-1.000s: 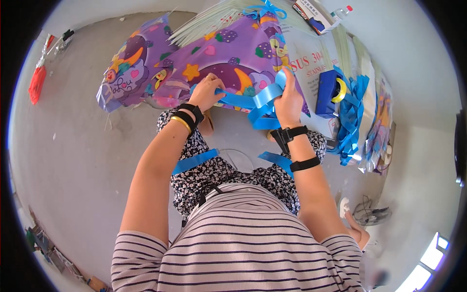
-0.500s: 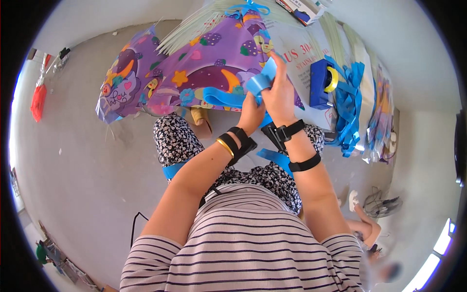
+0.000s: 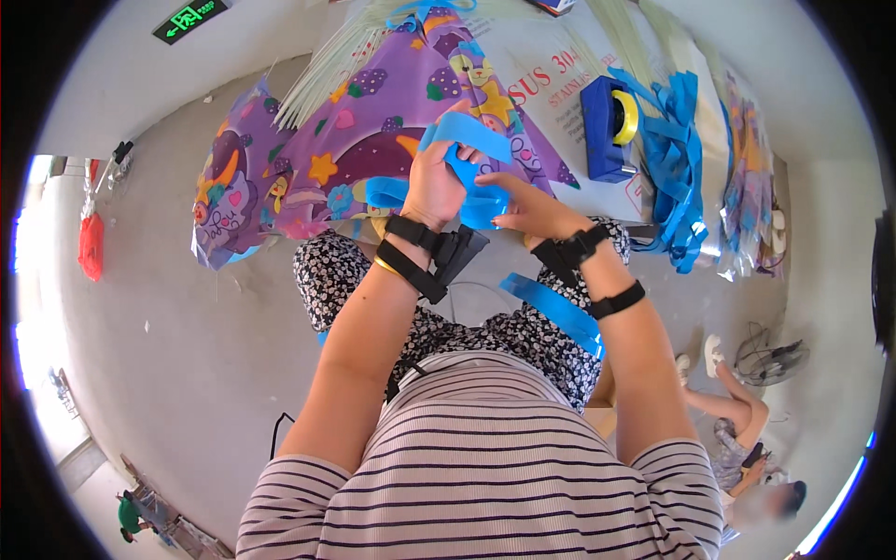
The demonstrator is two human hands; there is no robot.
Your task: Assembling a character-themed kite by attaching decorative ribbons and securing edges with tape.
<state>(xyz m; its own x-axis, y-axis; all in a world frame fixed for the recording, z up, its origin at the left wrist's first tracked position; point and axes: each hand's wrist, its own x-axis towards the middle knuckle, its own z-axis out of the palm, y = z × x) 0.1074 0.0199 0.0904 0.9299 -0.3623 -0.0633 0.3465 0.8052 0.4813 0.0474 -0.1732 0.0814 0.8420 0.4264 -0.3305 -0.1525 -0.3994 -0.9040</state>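
Note:
My left hand [image 3: 435, 189] is closed on a shiny blue ribbon [image 3: 474, 137], which loops over its fingers. My right hand [image 3: 539, 207] pinches a lower fold of the same ribbon, its fingertips close to the left hand. Another loop of the ribbon sticks out to the left of my left wrist. Just beyond the hands lies a triangular purple sheet [image 3: 387, 121] printed with stars, strawberries and moons, with blue ribbon at its far tip. Black straps are around both my wrists. A separate blue strip [image 3: 558, 313] lies across my right thigh.
A blue tape dispenser [image 3: 602, 140] with yellow tape stands at the right on a printed white board [image 3: 532, 56]. Beside it hang blue ribbons [image 3: 674, 168] and more printed sheets [image 3: 744, 187]. Pale thin strips [image 3: 327, 70] lie behind. A person [image 3: 747, 420] sits lower right near a fan [image 3: 770, 359].
Both hands have changed their hold on the ribbon. The left has risen up and left, with ribbon now looped over it; the right has come down, its fingers now pointing left.

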